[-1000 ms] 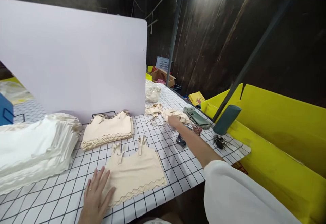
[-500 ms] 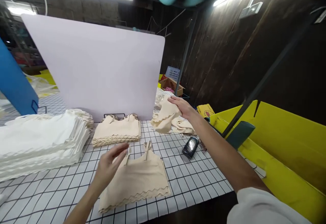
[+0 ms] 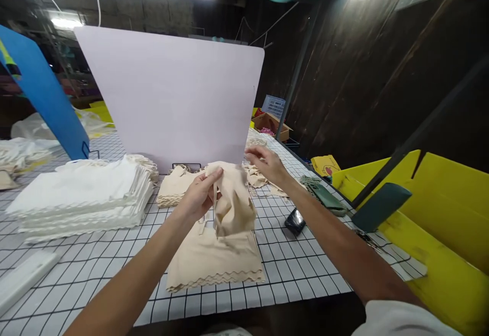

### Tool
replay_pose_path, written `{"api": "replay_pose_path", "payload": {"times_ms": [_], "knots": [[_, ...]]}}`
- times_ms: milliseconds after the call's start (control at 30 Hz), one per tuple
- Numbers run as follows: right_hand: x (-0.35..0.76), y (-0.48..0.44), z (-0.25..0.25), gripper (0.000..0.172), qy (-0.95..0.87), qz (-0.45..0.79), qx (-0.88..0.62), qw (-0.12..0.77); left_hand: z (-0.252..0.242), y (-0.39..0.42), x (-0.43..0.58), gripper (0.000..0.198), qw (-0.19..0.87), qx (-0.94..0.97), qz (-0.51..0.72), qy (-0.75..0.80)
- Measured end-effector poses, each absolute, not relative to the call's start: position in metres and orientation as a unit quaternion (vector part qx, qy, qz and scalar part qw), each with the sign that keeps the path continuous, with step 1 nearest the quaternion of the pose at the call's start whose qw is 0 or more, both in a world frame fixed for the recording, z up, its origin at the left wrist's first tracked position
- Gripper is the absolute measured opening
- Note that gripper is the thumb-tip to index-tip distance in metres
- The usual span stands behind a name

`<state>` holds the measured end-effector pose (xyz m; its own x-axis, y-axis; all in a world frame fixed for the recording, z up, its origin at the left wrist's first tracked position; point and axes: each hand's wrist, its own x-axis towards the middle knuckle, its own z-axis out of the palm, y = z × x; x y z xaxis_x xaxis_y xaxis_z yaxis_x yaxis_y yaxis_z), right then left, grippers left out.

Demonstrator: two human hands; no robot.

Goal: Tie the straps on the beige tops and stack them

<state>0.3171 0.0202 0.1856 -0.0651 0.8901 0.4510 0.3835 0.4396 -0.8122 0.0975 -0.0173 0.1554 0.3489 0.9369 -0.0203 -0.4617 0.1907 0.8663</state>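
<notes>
Both hands hold a beige crop top point(image 3: 233, 201) up above the checked table point(image 3: 95, 280). My left hand point(image 3: 200, 193) pinches its upper left edge. My right hand point(image 3: 265, 162) grips the top right corner, fingers curled. The garment hangs crumpled over a small flat stack of beige tops point(image 3: 216, 259) near the front edge. Another beige stack point(image 3: 175, 190) lies behind, at the foot of the white board point(image 3: 171, 96). Loose beige tops point(image 3: 263, 180) lie past my right hand.
A tall pile of white garments point(image 3: 84, 198) fills the left. A black object point(image 3: 295, 220), a green pouch point(image 3: 324, 196) and a teal case point(image 3: 378, 206) sit at the right, beside a yellow bin point(image 3: 446, 213). A blue board point(image 3: 46, 101) leans far left.
My right hand carried a beige top from the loose pile on the right to the middle. My left hand rose off the flat stack and took hold of the garment.
</notes>
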Motion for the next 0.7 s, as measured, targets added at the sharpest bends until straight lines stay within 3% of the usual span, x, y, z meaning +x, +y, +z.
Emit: {"api": "replay_pose_path", "payload": {"times_ms": [133, 267, 367, 467, 567, 633, 700], "knots": [[0.312, 0.006, 0.147, 0.071, -0.619, 0.473, -0.468, 0.418, 0.151, -0.014, 0.094, 0.052, 0.695, 0.388, 0.520, 0.310], [0.289, -0.008, 0.125, 0.053, -0.553, 0.590, -0.374, 0.454, 0.143, -0.015, 0.097, 0.051, 0.641, 0.439, 0.544, 0.315], [0.283, -0.004, 0.125, 0.039, -0.536, 0.560, -0.366, 0.514, 0.135, -0.018, 0.090, 0.050, 0.560, 0.506, 0.564, 0.336], [0.288, 0.004, 0.135, 0.037, -0.564, 0.491, -0.373, 0.549, 0.128, -0.018, 0.073, 0.049, 0.426, 0.620, 0.522, 0.403], [0.286, 0.007, 0.148, 0.040, -0.635, 0.453, -0.372, 0.503, 0.129, -0.009, 0.061, 0.049, 0.306, 0.676, 0.503, 0.443], [0.277, 0.006, 0.157, 0.038, -0.691, 0.435, -0.373, 0.440, 0.135, 0.001, 0.064, 0.049, 0.331, 0.683, 0.512, 0.402], [0.268, 0.004, 0.167, 0.036, -0.731, 0.412, -0.369, 0.399, 0.141, 0.010, 0.071, 0.053, 0.447, 0.692, 0.462, 0.329]]}}
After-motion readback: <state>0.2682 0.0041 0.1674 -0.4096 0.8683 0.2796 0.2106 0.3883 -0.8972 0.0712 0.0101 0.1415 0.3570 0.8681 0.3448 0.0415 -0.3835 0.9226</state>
